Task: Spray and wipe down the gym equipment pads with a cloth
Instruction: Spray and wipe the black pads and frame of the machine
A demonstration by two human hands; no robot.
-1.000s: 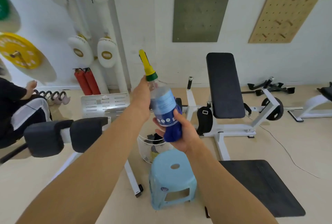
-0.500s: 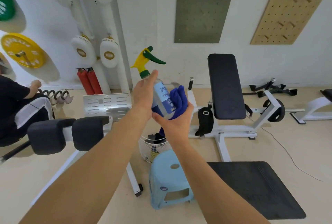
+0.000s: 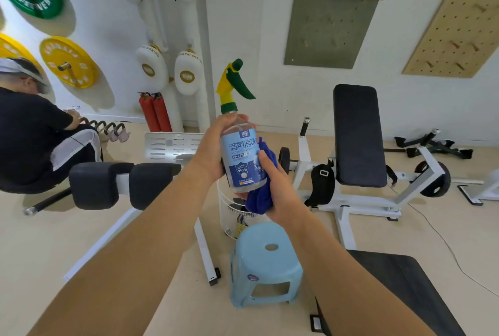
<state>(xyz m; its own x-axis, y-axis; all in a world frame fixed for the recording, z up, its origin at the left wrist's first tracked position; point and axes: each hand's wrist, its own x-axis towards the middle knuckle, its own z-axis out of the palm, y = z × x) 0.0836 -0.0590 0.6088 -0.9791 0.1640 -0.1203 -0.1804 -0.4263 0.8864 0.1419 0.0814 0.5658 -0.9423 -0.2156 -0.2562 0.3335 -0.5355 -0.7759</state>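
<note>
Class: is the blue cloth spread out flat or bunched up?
Bunched up. The blue cloth sits crumpled in the right hand, pressed against the spray bottle that the left hand grips.

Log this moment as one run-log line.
left hand: holds spray bottle upright | right hand: holds blue cloth, touching bottle | pads: unwiped

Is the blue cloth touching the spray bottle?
Touching. In the head view the blue cloth, bunched in the right hand, presses against the spray bottle's side.
</note>
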